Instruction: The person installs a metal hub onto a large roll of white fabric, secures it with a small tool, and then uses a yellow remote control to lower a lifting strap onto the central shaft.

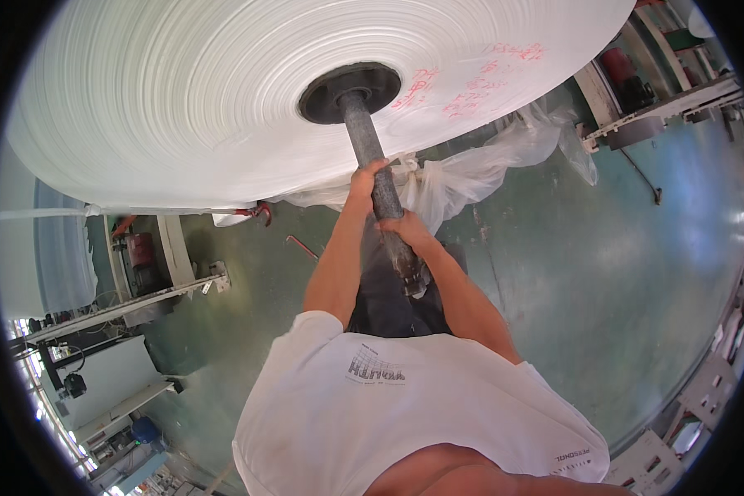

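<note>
A thin red rod on the glossy green floor

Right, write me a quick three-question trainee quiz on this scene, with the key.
1. What colour is the hub in the middle of the white roll: a) red, b) black, c) green?
2. True or false: the red markings are on the left of the bar.
3. Which hand grips nearer the roll?

Key: 1. b. 2. False; they are on its right. 3. The left hand.
</note>
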A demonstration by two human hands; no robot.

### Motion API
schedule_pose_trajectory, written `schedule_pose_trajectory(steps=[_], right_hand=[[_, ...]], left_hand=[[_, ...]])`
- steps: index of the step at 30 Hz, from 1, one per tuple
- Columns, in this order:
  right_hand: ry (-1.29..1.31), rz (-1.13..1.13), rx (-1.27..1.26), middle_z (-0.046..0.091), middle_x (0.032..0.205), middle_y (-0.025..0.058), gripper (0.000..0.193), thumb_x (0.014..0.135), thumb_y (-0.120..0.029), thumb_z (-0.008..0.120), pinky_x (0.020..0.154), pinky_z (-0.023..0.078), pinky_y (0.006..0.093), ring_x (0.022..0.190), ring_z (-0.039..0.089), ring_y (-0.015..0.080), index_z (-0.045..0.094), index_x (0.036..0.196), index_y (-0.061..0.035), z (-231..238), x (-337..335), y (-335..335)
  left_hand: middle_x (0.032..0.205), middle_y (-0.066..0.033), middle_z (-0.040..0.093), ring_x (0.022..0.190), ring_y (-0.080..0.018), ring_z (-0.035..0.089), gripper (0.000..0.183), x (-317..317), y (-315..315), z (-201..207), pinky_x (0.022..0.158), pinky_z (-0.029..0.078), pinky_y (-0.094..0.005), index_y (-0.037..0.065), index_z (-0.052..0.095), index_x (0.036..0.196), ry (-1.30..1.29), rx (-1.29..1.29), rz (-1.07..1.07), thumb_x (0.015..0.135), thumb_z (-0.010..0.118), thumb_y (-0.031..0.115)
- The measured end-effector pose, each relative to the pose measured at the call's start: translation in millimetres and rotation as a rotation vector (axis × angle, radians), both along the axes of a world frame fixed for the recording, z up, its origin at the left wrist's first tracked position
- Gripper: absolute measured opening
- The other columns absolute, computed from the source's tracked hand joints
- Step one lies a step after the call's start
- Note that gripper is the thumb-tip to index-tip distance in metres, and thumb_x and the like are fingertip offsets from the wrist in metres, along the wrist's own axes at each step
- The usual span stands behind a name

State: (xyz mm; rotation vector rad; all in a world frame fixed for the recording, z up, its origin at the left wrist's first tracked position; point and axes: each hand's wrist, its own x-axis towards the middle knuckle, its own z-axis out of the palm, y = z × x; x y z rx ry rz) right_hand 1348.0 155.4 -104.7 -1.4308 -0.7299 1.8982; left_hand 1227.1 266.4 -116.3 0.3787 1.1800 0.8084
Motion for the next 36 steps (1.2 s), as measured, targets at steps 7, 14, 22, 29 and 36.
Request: schedule_pose_trajectory(steps=[7, 14, 22, 29, 36], right_hand=[[0.056, 0.027, -0.039, 0.064, 0.081, 0.0086, 0.033, 0.071, -0.018, 0.074, 0.062, 0.050, 0.0314, 0.070, 0.062, 0.0176, 0.062, 0.096, 0.0003, -13, -3, -10], [-0.615, 0.159, 0.117, 0.066, 0.103, 0.0186, 0.081, 0.065, -0.053, 0.078, 0.079, 0.050, 0.0376, 0.090, 0.064, 0.0282, 0.058, 0.112, 0.0103, -32, 2, -18], [-0.801, 0.230, 0.862, 0.061, 0.105, 0.0214, 0.044, 0.082, -0.021, 0.063, 0.084, 0.046, 0.0400, 0.094, 0.060, 0.0356, 0.053, 0.117, 0.0033, 75, -42, -172], [-0.477, 1.354, 0.696, 0.063, 0.108, 0.0240, 0.054, 0.074, -0.030, 0.070, 0.091, 0.047, 0.0414, 0.100, 0.062, 0.0372, 0.056, 0.116, 0.0020, 1, -184, -438], [-0.344, 1.009, 1.212, 0.062, 0.109, 0.0235, 0.052, 0.085, -0.034, 0.059, 0.090, 0.047, 0.0448, 0.104, 0.058, 0.0415, 0.049, 0.126, -0.0027, 93, -437, -508]], left_hand=[[0.094, -0.0145, 0.066, 0.077, -0.0226, 0.064, 0.064, 2, -34, -9, 0.068, 0.052, -0.0354, -0.005, 0.059, 0.110, 0.360, 0.044, 0.058, 0.073, 0.077, 0.044], [0.115, -0.0196, 0.062, 0.106, -0.0285, 0.060, 0.071, -46, -251, -43, 0.091, 0.045, -0.0367, -0.008, 0.053, 0.122, 0.571, 0.029, 0.471, 0.085, 0.059, 0.053], [0.095, -0.0148, 0.067, 0.087, -0.0211, 0.063, 0.045, -119, -674, -95, 0.075, 0.049, -0.0351, -0.006, 0.062, 0.108, 0.977, -0.163, 0.706, 0.086, 0.060, 0.033], [0.092, -0.0108, 0.063, 0.073, -0.0181, 0.062, 0.049, -216, -932, -54, 0.058, 0.052, -0.0330, -0.003, 0.053, 0.119, 0.512, -0.592, 0.950, 0.087, 0.060, 0.033], [0.066, -0.0074, 0.051, 0.053, -0.0185, 0.050, 0.025, -265, -1108, -38, 0.046, 0.045, -0.0333, 0.004, 0.050, 0.087, 0.194, -0.787, 1.124, 0.091, 0.056, 0.028]])
